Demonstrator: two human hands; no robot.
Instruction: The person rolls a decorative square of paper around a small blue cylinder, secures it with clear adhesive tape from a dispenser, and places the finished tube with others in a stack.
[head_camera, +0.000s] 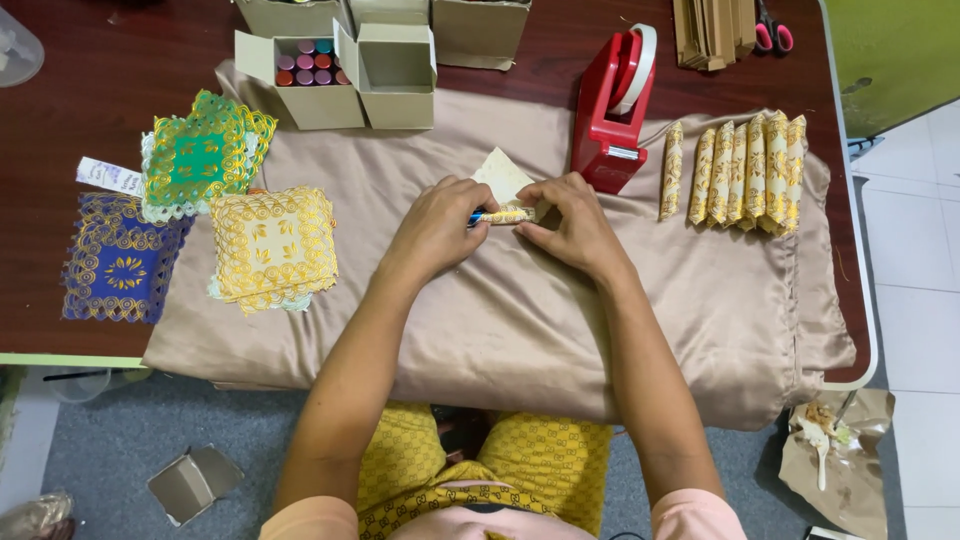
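Hands meet at the middle of the beige cloth (500, 330) spread over the dark wooden surface (120, 100). Left hand (435, 228) and right hand (575, 222) both pinch a small patterned roll (505, 214), fingers closed on it from either end; the roll lies between them, at three o'clock from the left hand and nine o'clock from the right, neither hand nearer. Its long axis runs nine to three o'clock, a blue tip pointing to nine. A loose paper corner (500, 172) sticks up at twelve. Finished gold rolls (745, 172) stand apart at three o'clock, beside the red tape dispenser (608, 110).
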